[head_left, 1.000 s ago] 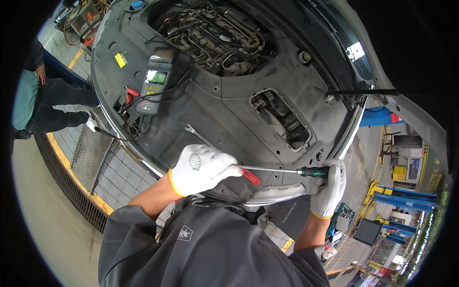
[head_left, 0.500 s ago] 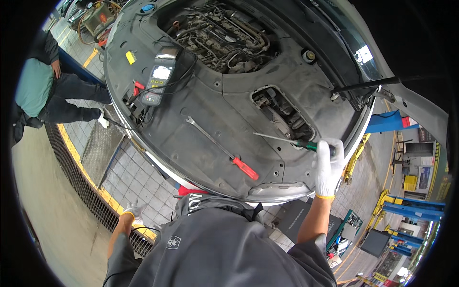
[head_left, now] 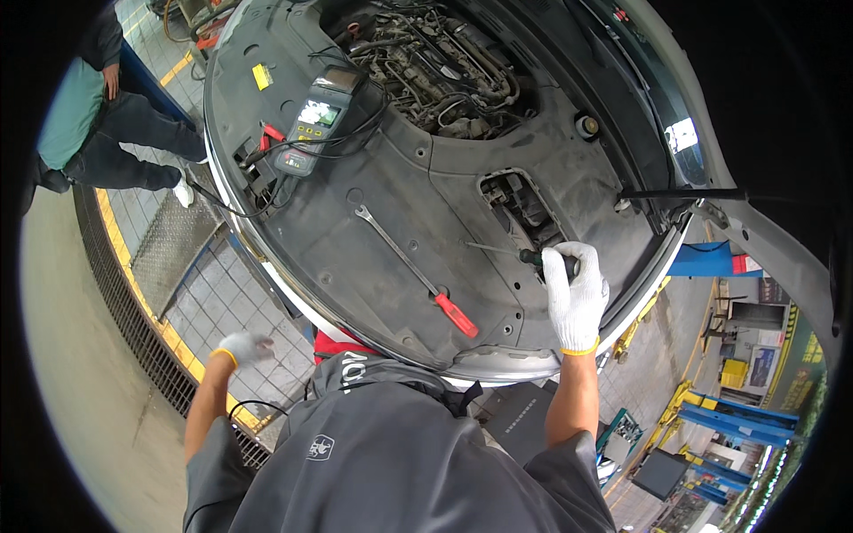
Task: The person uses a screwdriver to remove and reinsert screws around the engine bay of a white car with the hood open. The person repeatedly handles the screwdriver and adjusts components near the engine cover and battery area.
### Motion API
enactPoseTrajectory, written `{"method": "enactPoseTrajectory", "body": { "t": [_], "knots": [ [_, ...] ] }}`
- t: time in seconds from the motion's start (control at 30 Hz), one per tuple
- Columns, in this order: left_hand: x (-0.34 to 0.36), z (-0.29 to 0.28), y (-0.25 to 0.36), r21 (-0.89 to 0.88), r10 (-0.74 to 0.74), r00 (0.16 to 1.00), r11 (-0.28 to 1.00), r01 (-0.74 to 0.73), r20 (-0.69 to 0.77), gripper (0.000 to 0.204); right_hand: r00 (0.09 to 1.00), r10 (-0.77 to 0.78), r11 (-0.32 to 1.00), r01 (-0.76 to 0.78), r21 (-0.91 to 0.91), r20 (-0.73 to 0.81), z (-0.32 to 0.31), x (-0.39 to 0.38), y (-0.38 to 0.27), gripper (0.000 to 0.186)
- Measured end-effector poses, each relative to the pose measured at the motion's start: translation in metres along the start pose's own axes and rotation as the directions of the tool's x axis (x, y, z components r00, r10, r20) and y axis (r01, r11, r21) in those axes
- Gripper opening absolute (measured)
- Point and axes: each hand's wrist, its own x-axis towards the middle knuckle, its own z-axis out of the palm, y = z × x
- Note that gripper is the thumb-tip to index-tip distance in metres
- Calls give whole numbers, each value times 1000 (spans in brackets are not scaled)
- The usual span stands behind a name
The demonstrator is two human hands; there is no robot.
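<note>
My right hand (head_left: 576, 298), in a white glove with a yellow cuff, is closed around the dark handle of a screwdriver (head_left: 531, 257). Its thin shaft points left over the grey cover, just beside an opening (head_left: 520, 209) with parts inside. To its left lies a long metal wrench (head_left: 395, 249), its lower end meeting a red handle (head_left: 457, 315); whether they are joined I cannot tell. My left hand (head_left: 246, 347), also gloved, hangs away from the car at the lower left. Slightly blurred, it looks open and holds nothing.
A handheld tester (head_left: 311, 129) with a lit screen, cables and a red clamp (head_left: 270, 135) lies on the cover near the exposed engine (head_left: 440, 71). A prop rod (head_left: 684, 194) stands at the right. Another person (head_left: 115, 133) is at the far left, beside a floor grate (head_left: 115, 284).
My right hand has moved left with the screwdriver, bringing it closer to the opening. My left hand has risen slightly. The car has shifted a little within the view.
</note>
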Motion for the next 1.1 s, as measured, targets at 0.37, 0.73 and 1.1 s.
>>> {"method": "enactPoseTrajectory", "body": {
  "t": [0.37,0.73,1.1],
  "knots": [
    [-78,-112,255,374,817,262,488,-789,-514,28,971,-191,968,211,-136,144,-5,8,-28,25],
    [12,-97,393,604,857,123,448,-659,-501,55,886,-257,891,372,-260,386,-4,45,-78,31],
    [19,-81,404,657,842,127,495,-568,-525,71,829,-389,830,504,-237,402,-6,66,-73,27]
  ]
}}
